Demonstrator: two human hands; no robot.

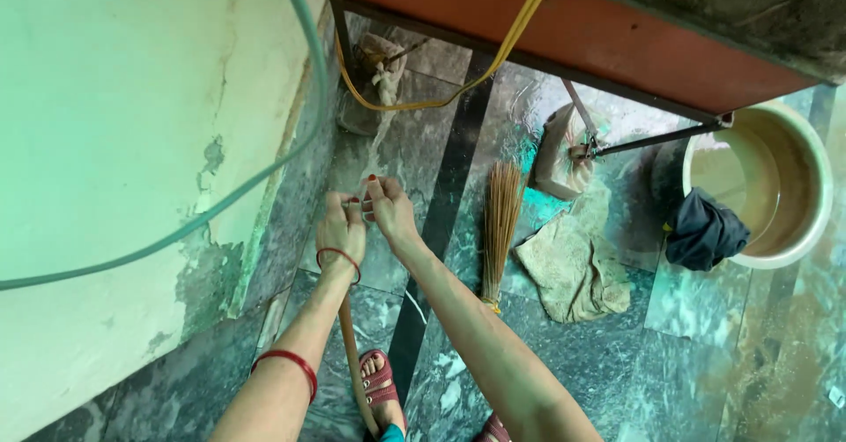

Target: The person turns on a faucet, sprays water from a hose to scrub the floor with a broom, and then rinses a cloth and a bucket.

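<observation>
Wet marble floor [564, 380], peeling wall. Left hand [340, 230] and right hand [390, 211] meet, fingers pinched on a small item, too small to identify. Broom [500, 230], rag [573, 270] nearby.

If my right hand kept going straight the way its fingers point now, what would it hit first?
Probably the pale rag bundle on the wet floor under the orange bench. The right hand points up-frame toward it; nothing else shows between, though depth is unclear.

No packages, labels, signs or screens anywhere here, just bare wall and wet floor as far as I see.
</observation>
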